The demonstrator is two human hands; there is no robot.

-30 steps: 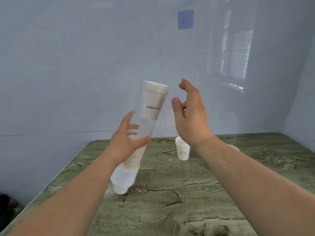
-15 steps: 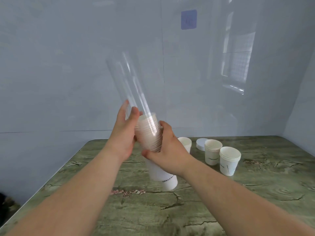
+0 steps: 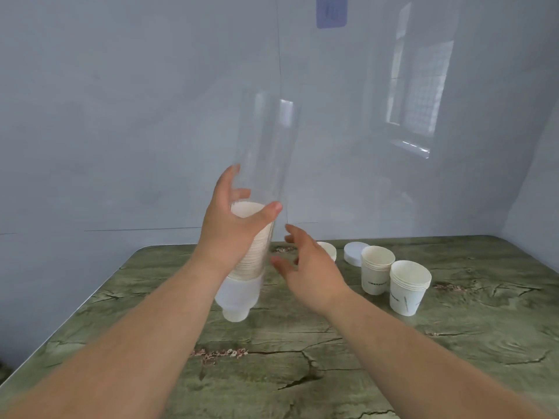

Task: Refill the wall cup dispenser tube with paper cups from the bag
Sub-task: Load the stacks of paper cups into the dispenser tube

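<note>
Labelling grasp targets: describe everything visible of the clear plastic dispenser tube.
The clear plastic dispenser tube is a long transparent cylinder, near upright, top leaning slightly right. Its upper part looks empty; a nested stack of white paper cups fills the lower part. A translucent white collar closes the bottom, a cup base poking out below. The left hand grips it around the stack; the right hand, open, is close beside but apart.

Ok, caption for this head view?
Left hand grips a clear tube partly filled with paper cups; right hand open beside it, spare cups on the table.
</note>
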